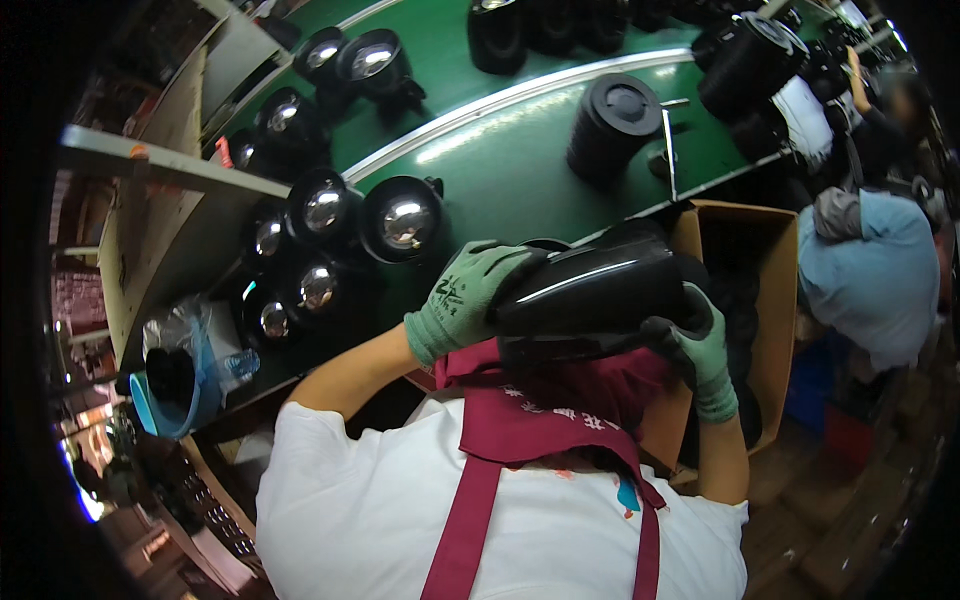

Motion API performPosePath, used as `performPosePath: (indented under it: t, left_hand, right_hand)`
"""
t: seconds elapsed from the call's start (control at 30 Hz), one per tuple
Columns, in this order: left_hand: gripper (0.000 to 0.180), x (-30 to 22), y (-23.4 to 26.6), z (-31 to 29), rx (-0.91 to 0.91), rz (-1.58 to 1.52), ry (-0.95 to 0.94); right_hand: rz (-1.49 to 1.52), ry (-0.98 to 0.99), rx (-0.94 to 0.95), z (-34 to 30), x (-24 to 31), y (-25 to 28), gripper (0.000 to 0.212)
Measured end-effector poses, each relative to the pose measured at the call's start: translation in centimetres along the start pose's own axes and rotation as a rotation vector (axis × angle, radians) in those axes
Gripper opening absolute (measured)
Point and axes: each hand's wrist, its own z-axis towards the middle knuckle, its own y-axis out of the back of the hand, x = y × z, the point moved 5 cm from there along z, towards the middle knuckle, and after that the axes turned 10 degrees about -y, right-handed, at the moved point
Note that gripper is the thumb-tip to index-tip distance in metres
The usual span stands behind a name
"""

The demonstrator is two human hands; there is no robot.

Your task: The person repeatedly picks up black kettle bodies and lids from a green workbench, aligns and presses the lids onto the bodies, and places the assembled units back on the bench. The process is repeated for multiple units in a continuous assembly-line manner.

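Lying on its side in front of my chest is a glossy black, tapered jug-shaped vessel (595, 298). My left hand (466, 298), in a green knitted glove with a grey palm, grips its left end. My right hand (700, 350), gloved the same way, wraps around the right end, with its fingertips partly hidden behind it. To the left on the green bench stand several round black vessels (402, 220) with shiny metal domes inside. Past the held vessel stands a dark ribbed cylinder (617, 122) with a round top.
Right of me stands an open cardboard box (770, 320) with dark things inside. A light-blue bin (190, 400) with plastic bags is at the left. More black vessels line the far green bench (450, 100). A person in light blue (868, 270) works at the right.
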Motion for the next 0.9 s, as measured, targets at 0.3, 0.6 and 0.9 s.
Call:
performPosePath:
  t: [0.3, 0.6, 0.9]
  left_hand:
    - [0.055, 4.8, -5.5, -6.8, -0.097, -1.168, 0.718]
    - [0.058, 7.4, -13.8, -9.2, -0.229, -1.766, 0.865]
    - [0.06, 8.1, -14.7, -9.7, -0.23, -1.304, 0.914]
  right_hand:
    - [-0.118, -0.004, 0.108, -1.1, 6.1, -2.4, 0.032]
    - [-0.354, -0.048, 0.319, 1.1, 9.3, -5.9, 0.037]
    - [-1.235, 0.802, -0.722, 20.8, 15.2, -4.7, 0.068]
